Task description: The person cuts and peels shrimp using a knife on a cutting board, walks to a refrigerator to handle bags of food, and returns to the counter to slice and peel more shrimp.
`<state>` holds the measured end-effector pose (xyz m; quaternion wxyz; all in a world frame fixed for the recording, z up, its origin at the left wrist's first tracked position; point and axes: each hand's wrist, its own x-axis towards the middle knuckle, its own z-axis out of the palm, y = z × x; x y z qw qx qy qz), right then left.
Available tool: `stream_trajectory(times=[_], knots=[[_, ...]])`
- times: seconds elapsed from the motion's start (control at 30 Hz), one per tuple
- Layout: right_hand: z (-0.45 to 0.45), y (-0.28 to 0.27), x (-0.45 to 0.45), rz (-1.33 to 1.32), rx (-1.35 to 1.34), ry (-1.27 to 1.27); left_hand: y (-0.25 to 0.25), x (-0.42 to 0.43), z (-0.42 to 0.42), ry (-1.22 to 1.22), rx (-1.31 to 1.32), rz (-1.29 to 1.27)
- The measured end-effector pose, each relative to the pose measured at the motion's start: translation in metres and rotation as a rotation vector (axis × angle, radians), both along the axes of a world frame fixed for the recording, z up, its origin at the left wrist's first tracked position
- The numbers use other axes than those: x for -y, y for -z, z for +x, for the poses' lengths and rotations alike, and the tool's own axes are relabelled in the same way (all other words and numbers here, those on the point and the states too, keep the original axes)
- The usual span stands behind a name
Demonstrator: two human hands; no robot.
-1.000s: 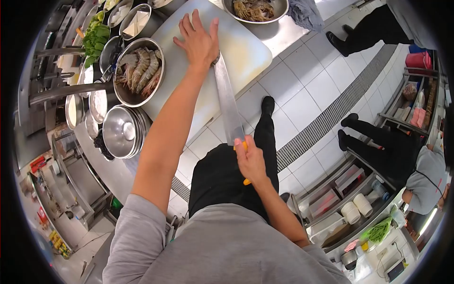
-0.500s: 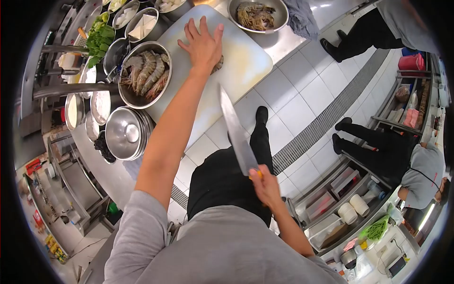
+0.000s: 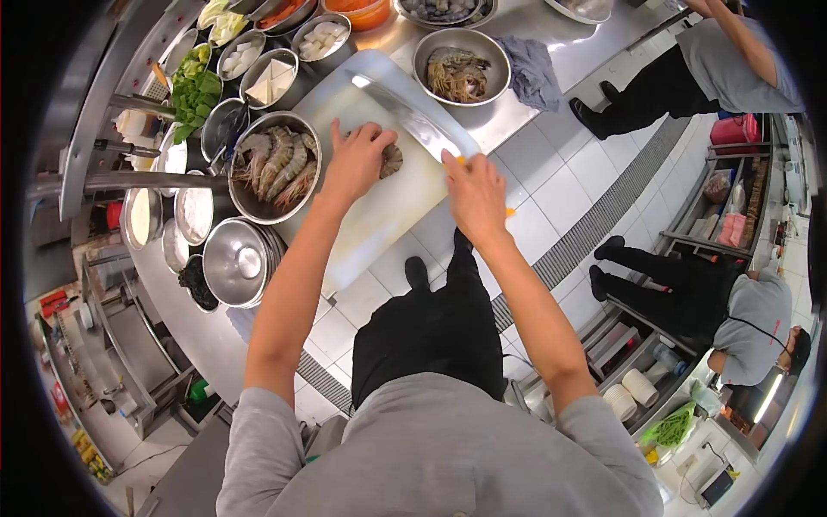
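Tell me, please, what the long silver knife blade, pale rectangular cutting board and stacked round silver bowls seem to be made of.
Long silver knife blade: likely polished steel, given its bright glare.
Pale rectangular cutting board: probably matte plastic, smooth and grainless.
Stacked round silver bowls: glossy metal, perhaps stainless, from the highlights.

Grey shirt (image 3: 396, 452), short loose sleeves (image 3: 261, 439); black trousers (image 3: 439, 323); dark shoes (image 3: 417, 273).

The steel counter (image 3: 207, 345) carries a white cutting board (image 3: 379, 207), stacked metal bowls (image 3: 234, 258) and a grey cloth (image 3: 529, 73).
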<state>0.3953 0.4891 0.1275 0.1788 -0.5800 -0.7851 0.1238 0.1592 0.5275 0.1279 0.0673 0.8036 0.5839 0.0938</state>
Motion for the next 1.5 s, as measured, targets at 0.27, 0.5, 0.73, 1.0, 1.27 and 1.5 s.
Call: stream_trajectory(times=[0.27, 0.5, 0.73, 1.0, 1.27, 1.5], knots=[[-0.034, 0.012, -0.026, 0.056, -0.524, -0.356, -0.001, 0.023, -0.006, 0.093, 0.311, 0.117], [-0.014, -0.013, -0.031, -0.017, -0.592, -0.337, -0.032, 0.031, -0.001, 0.112, 0.309, 0.29], [0.02, -0.059, -0.027, -0.16, -0.752, -0.066, -0.057, 0.023, 0.007, 0.168, 0.346, 0.316], [0.045, -0.078, -0.045, -0.253, -1.164, 0.109, -0.084, 0.008, 0.029, 0.17, 0.519, 0.438], [0.097, -0.079, -0.034, -0.13, -0.931, 0.255, -0.075, -0.08, 0.088, -0.327, 1.054, 0.243], [0.114, -0.065, -0.032, -0.174, -0.814, 0.201, -0.031, -0.137, 0.119, -0.592, 0.801, -0.066]])
